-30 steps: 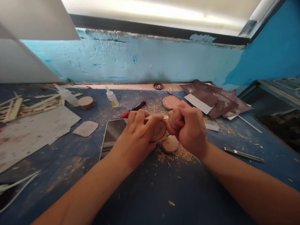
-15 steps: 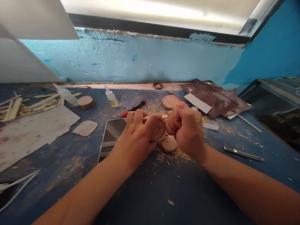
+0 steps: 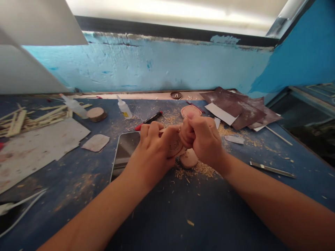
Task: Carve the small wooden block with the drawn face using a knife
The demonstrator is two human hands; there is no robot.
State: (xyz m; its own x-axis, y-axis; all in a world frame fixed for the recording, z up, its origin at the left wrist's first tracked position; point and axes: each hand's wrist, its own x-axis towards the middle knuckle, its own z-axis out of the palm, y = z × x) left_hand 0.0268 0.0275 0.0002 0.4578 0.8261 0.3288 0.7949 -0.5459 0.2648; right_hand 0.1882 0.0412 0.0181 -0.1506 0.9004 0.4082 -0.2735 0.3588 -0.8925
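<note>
A thin round wooden piece (image 3: pixel 175 146) with a drawing on its face is gripped by my left hand (image 3: pixel 154 151), fingers over its top and thumb side beneath. My right hand (image 3: pixel 202 137) is closed in a fist against the piece's right edge; whatever it grips is hidden inside the fingers. Below them a small wood disc (image 3: pixel 189 158) lies among wood shavings (image 3: pixel 205 169). Another round piece with a red outline (image 3: pixel 191 111) sits just behind my right hand.
Around lie a dark tablet (image 3: pixel 123 150), a red and black pen (image 3: pixel 149 121), two glue bottles (image 3: pixel 125 108) (image 3: pixel 75 106), a wood slice (image 3: pixel 96 114), wood strips (image 3: pixel 17 122), sandpaper sheets (image 3: pixel 235 104), a metal blade tool (image 3: pixel 272 169) and a white cable (image 3: pixel 23 209).
My right hand has shifted a little to the left, over more of the round piece's edge. My left hand keeps its hold in nearly the same place.
</note>
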